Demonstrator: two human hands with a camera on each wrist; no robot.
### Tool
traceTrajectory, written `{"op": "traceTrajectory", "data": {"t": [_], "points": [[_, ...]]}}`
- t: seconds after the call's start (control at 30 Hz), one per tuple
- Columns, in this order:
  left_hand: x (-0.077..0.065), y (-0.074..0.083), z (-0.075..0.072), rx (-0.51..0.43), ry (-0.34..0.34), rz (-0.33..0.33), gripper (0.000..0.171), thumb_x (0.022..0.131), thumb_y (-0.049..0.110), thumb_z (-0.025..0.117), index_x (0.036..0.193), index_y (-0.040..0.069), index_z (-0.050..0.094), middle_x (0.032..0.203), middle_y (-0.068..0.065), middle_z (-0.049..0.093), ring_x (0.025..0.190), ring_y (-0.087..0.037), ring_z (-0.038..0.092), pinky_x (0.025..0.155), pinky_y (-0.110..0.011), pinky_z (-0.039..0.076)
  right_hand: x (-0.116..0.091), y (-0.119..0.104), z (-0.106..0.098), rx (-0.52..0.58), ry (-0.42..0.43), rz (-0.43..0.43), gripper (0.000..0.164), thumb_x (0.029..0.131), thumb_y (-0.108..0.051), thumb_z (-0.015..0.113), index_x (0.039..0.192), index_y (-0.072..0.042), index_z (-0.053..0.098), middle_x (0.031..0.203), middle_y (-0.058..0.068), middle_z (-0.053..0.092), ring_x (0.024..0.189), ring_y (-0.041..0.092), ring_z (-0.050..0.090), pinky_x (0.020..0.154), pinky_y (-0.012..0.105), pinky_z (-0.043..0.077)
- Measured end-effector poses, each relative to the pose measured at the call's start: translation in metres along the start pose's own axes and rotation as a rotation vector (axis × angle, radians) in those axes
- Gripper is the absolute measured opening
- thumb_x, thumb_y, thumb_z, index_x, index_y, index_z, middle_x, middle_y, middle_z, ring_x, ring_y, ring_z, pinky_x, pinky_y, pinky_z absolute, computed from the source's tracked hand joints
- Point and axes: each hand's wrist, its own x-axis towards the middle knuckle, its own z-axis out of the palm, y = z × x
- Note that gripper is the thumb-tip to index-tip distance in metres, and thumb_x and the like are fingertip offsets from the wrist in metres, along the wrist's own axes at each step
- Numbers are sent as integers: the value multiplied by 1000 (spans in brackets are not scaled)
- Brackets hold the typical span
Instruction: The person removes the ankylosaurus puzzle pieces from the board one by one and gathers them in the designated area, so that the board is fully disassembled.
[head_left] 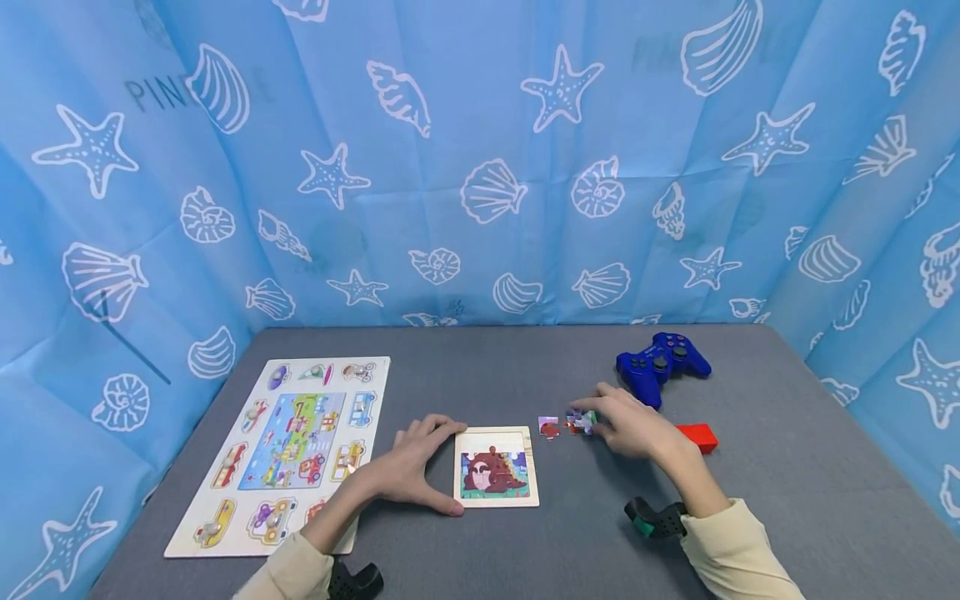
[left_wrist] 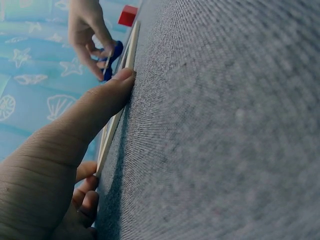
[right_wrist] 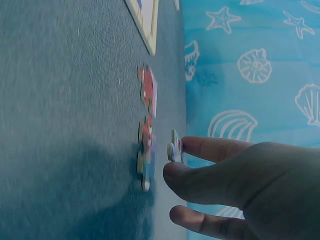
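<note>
A small wooden jigsaw tray (head_left: 497, 502) lies mid-table, its lower part filled with a red-brown spiny creature picture and its top strip bare wood. My left hand (head_left: 408, 467) holds the tray's left side, thumb at the near corner and fingers at the far corner. To the right, my right hand (head_left: 637, 427) pinches a jigsaw piece (right_wrist: 176, 146) between thumb and a finger, just above the table. Below it, loose jigsaw pieces (right_wrist: 146, 155) lie close together; how many is hard to tell. Another piece (head_left: 548, 427), pink and red, lies between them and the tray.
A large wooden peg puzzle board (head_left: 258, 375) with vehicle pictures lies on the left. A blue game controller (head_left: 660, 364) sits behind my right hand, and a red block (head_left: 699, 437) is beside that wrist. A blue shell-patterned curtain (head_left: 480, 250) borders the grey table.
</note>
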Motion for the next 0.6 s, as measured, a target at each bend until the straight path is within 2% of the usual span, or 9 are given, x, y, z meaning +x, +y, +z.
{"op": "traceTrajectory", "data": {"t": [0.23,0.6], "points": [[0,0,0,3,4,2,105,68,61,87,156,28,40,151,-3,40,126,-22,38,94,-45,29,-2,12,-1,-22,-21,29,39,90,2,69,127,-8,71,107,9,62,89,21,51,76,39,46],[0,0,1,2,7,4,104,69,61,87,156,27,40,152,-3,40,127,-23,38,95,-46,29,-5,17,-2,-40,-65,100,39,91,0,69,129,-11,71,103,7,60,87,22,48,72,36,40]]}}
